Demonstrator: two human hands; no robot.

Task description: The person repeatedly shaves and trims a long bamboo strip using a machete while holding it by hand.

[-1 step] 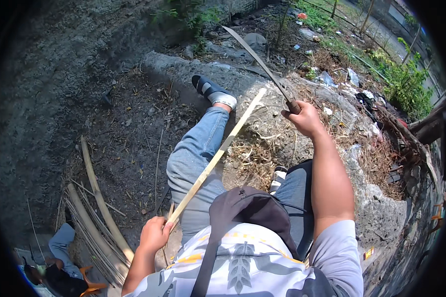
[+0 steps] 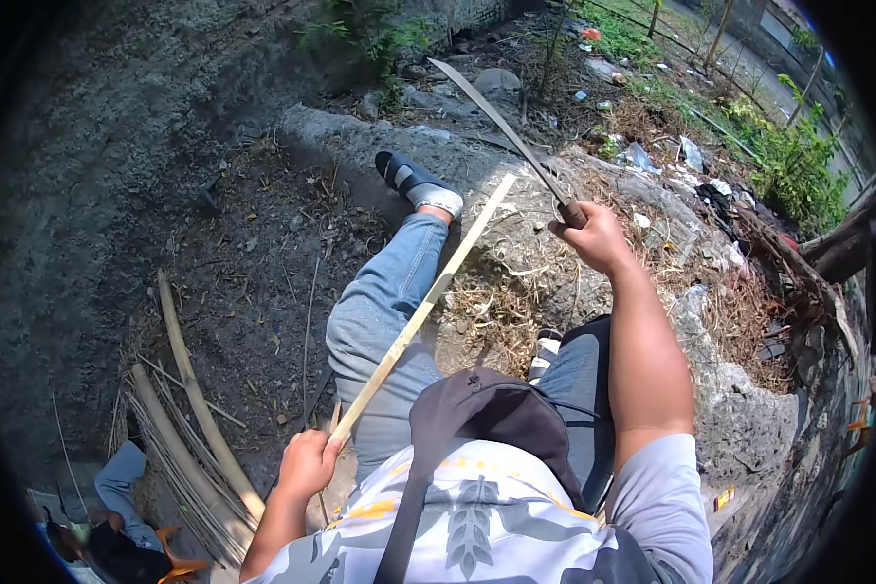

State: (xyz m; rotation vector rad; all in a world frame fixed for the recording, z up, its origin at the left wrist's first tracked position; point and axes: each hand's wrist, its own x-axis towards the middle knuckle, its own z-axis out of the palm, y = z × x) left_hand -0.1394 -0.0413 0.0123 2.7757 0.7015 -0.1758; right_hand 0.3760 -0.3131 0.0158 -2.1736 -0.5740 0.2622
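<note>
My left hand (image 2: pixel 309 459) is closed around the lower end of a long, pale bamboo strip (image 2: pixel 423 311), which slants up and away to the right across my left leg. The handle of a long machete (image 2: pixel 504 128) is in my closed right hand (image 2: pixel 594 237). Its dark, slightly curved blade points up and to the left, beyond the strip's far tip. Blade and strip look apart, with a small gap between them. Below the strip's far end, pale shavings (image 2: pixel 492 307) lie on the rock and ground between my legs.
Bamboo poles and thin strips (image 2: pixel 195 389) lie on the soil at the left. Another person (image 2: pixel 127 516) sits at the lower left by an orange chair. A rough wall (image 2: pixel 88 195) rises on the left. Litter, dry twigs and a log (image 2: pixel 842 251) are at the right.
The machete and my right hand have shifted very slightly to the left. The far tip of the bamboo strip has also moved a little left. Both grips are unchanged.
</note>
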